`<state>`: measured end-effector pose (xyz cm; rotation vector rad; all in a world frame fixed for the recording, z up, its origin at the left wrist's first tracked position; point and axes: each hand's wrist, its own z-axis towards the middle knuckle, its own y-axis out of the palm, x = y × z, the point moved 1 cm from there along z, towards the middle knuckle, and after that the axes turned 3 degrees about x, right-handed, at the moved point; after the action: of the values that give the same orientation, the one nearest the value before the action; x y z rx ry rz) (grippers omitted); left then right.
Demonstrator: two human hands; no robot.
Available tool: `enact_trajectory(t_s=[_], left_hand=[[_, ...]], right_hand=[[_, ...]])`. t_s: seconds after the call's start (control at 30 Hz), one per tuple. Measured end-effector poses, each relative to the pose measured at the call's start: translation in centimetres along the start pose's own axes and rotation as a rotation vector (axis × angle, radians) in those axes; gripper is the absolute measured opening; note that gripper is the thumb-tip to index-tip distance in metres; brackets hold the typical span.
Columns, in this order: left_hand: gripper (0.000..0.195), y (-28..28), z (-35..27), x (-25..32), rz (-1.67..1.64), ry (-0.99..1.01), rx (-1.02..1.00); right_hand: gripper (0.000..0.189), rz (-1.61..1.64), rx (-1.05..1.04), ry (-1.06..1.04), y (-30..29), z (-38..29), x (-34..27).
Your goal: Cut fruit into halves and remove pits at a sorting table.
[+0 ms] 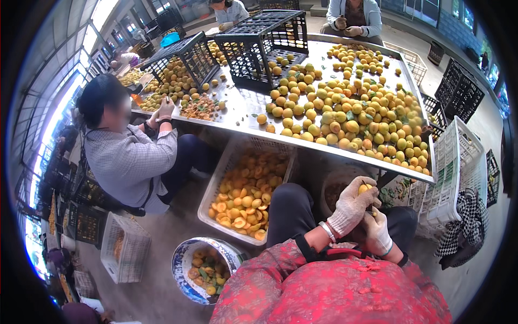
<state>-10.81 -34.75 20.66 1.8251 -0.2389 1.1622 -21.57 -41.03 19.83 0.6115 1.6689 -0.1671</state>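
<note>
Both my hands wear off-white knit gloves and meet above my lap, just beyond the table's near edge. My left hand (351, 204) has its fingers closed around a yellow apricot (364, 188). Close below it is my right hand (378, 233), fingers curled, with something small and dark near its fingertips; what that is cannot be made out. A white plastic crate (204, 208) full of halved apricots (243, 204) stands left of my knees. Whole apricots (348, 117) lie heaped with a few leaves on the metal table (247, 107) before me.
Black crates (263, 52) lie tipped on the table. A blue-and-white bucket (182, 263) holds fruit and leaves; another bucket (327, 188) sits under the table. A co-worker (129, 154) sits left, another person (354, 20) opposite. Stacked white crates (449, 174) with a checked cloth (465, 227) stand right.
</note>
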Motion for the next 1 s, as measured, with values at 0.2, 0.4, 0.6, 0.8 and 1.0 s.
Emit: enact_trajectory(t_s=[0.2,0.4,0.6,0.8,1.0], left_hand=[[0.021,-0.1,-0.2,1.2,0.014,-0.001,-0.061],[0.026,0.1,-0.7,1.9,0.002,0.136,-0.068],[0.047,-0.5,-1.7,2.2,-0.090,-0.003,-0.169],[0.042,-0.6,-1.7,3.8,0.006,-0.016,-0.199],[0.052,-1.2,-2.2,4.0,0.171,0.025,-0.151]], right_hand=[[0.017,0.022,0.023,0.164,1.1,-0.4,-1.9],[0.013,-0.021,0.091,0.128,1.3,0.1,-1.2],[0.019,-0.356,-0.064,-0.249,0.3,0.4,-1.9],[0.020,-0.603,-0.057,-0.430,0.0,1.1,-2.8],[0.023,-0.702,-0.152,-0.389,-0.7,1.1,-2.6]])
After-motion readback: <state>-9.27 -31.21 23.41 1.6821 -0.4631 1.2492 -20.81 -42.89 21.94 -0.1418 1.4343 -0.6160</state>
